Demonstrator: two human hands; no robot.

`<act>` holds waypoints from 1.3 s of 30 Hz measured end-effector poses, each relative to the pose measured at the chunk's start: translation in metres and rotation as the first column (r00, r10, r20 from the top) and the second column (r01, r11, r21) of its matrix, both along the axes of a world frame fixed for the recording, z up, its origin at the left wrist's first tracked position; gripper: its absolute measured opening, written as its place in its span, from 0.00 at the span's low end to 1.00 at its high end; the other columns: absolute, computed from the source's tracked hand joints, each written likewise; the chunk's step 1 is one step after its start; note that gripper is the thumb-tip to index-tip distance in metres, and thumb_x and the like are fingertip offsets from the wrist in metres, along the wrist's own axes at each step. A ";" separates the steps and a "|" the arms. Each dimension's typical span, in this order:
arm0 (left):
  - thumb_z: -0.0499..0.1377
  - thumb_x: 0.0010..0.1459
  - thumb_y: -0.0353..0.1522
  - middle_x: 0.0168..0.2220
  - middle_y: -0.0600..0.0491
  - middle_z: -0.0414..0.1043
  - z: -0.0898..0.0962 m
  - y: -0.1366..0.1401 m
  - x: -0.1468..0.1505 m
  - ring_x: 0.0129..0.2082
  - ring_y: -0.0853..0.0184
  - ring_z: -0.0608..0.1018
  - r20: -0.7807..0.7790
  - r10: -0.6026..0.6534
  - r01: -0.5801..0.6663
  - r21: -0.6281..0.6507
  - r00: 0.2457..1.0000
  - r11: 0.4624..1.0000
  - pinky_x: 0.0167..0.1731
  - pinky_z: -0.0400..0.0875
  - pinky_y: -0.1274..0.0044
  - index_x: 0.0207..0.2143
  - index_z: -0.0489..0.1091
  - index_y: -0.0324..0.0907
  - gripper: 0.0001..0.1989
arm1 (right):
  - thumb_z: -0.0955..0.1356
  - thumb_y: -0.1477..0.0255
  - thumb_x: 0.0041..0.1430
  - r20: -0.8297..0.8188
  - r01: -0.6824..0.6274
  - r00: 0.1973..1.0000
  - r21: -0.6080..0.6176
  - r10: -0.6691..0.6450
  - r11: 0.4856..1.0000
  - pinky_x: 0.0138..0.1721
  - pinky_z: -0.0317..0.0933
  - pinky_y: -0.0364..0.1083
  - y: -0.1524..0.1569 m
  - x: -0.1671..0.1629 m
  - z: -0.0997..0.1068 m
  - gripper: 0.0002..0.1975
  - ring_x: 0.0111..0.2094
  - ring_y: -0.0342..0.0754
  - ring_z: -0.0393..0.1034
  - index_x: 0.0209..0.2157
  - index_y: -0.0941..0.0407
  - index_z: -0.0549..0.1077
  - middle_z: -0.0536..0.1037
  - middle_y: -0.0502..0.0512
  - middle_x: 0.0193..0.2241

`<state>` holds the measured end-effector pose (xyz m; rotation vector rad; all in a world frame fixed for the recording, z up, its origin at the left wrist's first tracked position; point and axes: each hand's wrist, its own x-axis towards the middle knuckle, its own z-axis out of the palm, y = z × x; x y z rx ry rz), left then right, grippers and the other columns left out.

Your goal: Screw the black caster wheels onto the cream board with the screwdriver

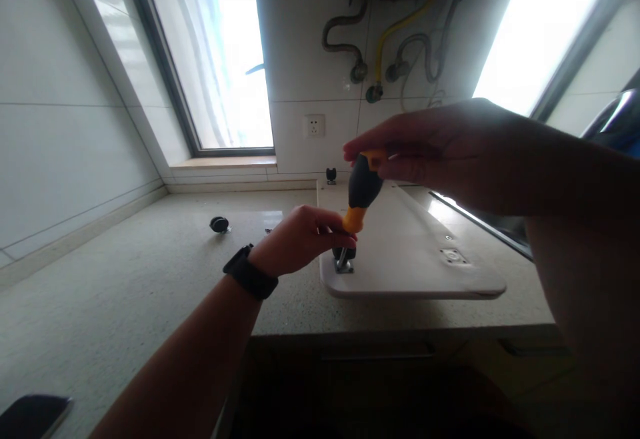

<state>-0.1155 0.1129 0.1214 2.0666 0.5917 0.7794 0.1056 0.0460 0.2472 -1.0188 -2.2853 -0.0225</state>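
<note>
My right hand (pixel 425 142) grips the top of a yellow and black screwdriver (pixel 366 182) from above. The screwdriver stands slightly tilted, its shaft pointing down at a caster wheel (pixel 344 255) on a metal plate. That caster sits at the near left corner of a white board (pixel 395 259) with rounded corners. My left hand (pixel 305 239), with a black band on the wrist, pinches the screwdriver where handle meets shaft, just above the caster. The screwdriver's tip and any screw under it are too small to make out.
A loose caster (pixel 219 224) lies on the speckled countertop (pixel 165 279), left of the board. Another caster (pixel 331 175) stands at the board's far left corner. A metal fitting (pixel 453 256) lies at its right. A dark object (pixel 35 415) is at the lower left. Pipes (pixel 383 35) hang on the wall.
</note>
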 end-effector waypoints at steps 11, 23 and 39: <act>0.73 0.55 0.39 0.35 0.53 0.82 0.003 -0.008 0.005 0.28 0.72 0.77 -0.028 0.105 -0.103 0.064 0.994 0.993 0.30 0.71 0.78 0.39 0.80 0.40 0.14 | 0.76 0.44 0.45 -0.229 0.492 0.865 0.218 -0.446 0.843 0.17 0.52 0.47 0.009 -0.024 -0.022 0.28 0.17 0.43 0.60 0.22 0.53 0.65 0.69 0.50 0.17; 0.71 0.58 0.37 0.38 0.49 0.84 -0.006 0.002 0.004 0.36 0.65 0.84 0.054 0.069 -0.070 0.026 0.996 0.997 0.43 0.78 0.71 0.39 0.82 0.40 0.10 | 0.70 0.68 0.62 -0.136 -0.104 0.987 -0.101 0.090 0.989 0.54 0.71 0.54 0.015 0.004 -0.008 0.19 0.52 0.53 0.76 0.54 0.49 0.78 0.81 0.53 0.50; 0.70 0.59 0.38 0.38 0.50 0.84 0.003 -0.002 0.000 0.36 0.66 0.83 0.016 0.085 -0.085 0.024 0.996 0.996 0.42 0.78 0.72 0.40 0.81 0.40 0.11 | 0.74 0.48 0.54 -0.133 0.307 0.948 0.150 -0.288 0.940 0.30 0.66 0.53 0.026 -0.045 -0.012 0.24 0.26 0.48 0.67 0.30 0.56 0.74 0.74 0.54 0.24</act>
